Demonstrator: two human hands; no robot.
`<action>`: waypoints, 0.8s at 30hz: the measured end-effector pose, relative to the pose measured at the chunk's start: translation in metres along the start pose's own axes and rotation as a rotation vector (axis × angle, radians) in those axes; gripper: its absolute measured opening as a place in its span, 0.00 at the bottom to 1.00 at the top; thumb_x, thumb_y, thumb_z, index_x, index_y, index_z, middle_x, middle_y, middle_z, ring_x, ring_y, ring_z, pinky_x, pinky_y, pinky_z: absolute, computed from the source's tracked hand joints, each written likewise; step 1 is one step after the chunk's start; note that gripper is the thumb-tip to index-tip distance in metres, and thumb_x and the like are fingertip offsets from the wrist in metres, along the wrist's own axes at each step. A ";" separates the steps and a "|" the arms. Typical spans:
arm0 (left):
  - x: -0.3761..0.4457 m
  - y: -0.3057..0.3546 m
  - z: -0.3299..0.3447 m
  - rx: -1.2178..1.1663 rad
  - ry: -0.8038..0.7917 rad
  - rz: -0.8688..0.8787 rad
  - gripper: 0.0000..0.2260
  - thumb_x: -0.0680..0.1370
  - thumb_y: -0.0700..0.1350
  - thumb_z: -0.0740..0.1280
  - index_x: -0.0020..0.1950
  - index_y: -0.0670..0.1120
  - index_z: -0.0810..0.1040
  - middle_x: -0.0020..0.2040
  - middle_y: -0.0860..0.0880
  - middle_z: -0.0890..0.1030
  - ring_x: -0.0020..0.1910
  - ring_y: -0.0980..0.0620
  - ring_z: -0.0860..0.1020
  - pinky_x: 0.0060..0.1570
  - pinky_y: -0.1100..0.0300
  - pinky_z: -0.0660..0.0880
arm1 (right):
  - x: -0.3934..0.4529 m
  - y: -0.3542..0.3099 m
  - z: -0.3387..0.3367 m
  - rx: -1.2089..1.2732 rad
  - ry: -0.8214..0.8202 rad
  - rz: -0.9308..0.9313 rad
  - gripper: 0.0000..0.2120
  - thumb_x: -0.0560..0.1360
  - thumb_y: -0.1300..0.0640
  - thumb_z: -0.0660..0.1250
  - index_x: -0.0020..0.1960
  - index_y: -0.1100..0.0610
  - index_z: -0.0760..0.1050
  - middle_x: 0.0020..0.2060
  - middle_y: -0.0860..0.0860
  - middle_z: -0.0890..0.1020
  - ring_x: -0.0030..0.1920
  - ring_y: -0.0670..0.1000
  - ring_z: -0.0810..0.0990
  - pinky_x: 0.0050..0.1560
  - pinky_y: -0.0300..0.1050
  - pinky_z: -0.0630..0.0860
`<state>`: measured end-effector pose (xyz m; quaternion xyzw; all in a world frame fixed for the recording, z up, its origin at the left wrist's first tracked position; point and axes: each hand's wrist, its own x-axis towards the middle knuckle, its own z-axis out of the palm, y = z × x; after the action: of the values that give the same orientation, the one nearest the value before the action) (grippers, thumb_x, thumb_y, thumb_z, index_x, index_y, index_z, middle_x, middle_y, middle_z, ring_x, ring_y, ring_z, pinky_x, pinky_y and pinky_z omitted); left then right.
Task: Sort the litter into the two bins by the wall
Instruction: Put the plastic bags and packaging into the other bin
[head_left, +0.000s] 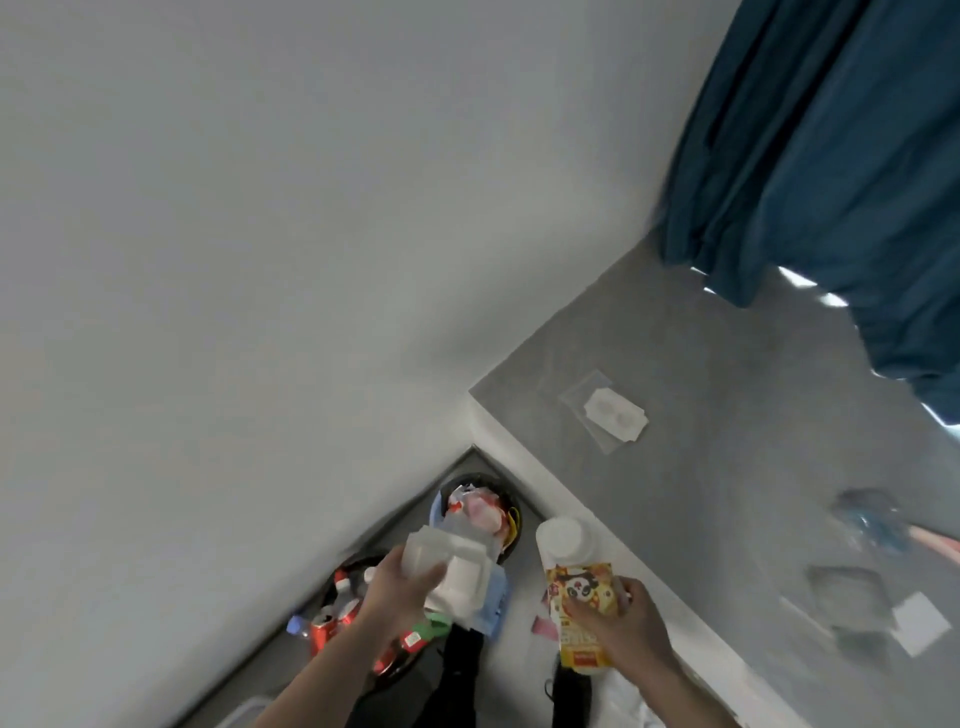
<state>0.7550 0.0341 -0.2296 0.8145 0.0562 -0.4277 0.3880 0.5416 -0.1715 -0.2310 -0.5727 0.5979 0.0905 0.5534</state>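
Matt white moulded pulp tray (447, 561) in the left hand (400, 587), glossy printed label on a white plastic bottle (571, 571) in the right hand (618, 618), matt grey counter (727, 415) beyond, teal cloth curtain (831, 130)

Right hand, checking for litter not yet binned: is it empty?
No, the right hand grips a white bottle with a yellow label.

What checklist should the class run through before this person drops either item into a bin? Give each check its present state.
1. Left hand grips the white moulded tray: ok.
2. Right hand grips the yellow-labelled bottle: ok.
3. Tray held over the far bin: cannot tell; it overlaps the near rim.
4. Near bin holds cans and bottles, suiting the bottle: ok.
5. Bottle over a bin: not ok, it hangs beside the table.
6. Bottle empty: cannot tell.
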 end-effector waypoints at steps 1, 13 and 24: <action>0.022 0.000 0.000 0.030 -0.025 -0.010 0.17 0.75 0.50 0.76 0.60 0.47 0.78 0.49 0.48 0.84 0.45 0.48 0.83 0.35 0.56 0.80 | 0.011 -0.001 0.011 -0.009 0.002 0.008 0.36 0.56 0.41 0.84 0.58 0.51 0.73 0.48 0.45 0.83 0.45 0.48 0.84 0.47 0.50 0.82; 0.308 -0.066 0.069 0.262 -0.131 -0.061 0.21 0.77 0.53 0.73 0.66 0.51 0.72 0.51 0.55 0.79 0.46 0.55 0.79 0.36 0.65 0.74 | 0.237 0.017 0.168 -0.140 -0.034 0.087 0.32 0.61 0.38 0.79 0.59 0.49 0.71 0.51 0.46 0.80 0.50 0.49 0.81 0.54 0.51 0.80; 0.482 -0.152 0.144 0.408 -0.203 -0.087 0.16 0.79 0.45 0.71 0.65 0.46 0.74 0.52 0.53 0.80 0.48 0.54 0.78 0.46 0.61 0.74 | 0.402 0.086 0.266 -0.091 -0.037 0.067 0.32 0.61 0.42 0.81 0.57 0.51 0.72 0.50 0.48 0.81 0.49 0.50 0.83 0.48 0.55 0.84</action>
<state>0.8991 -0.0746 -0.7236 0.8258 -0.0358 -0.5260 0.2001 0.7310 -0.1813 -0.6828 -0.5751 0.6018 0.1467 0.5344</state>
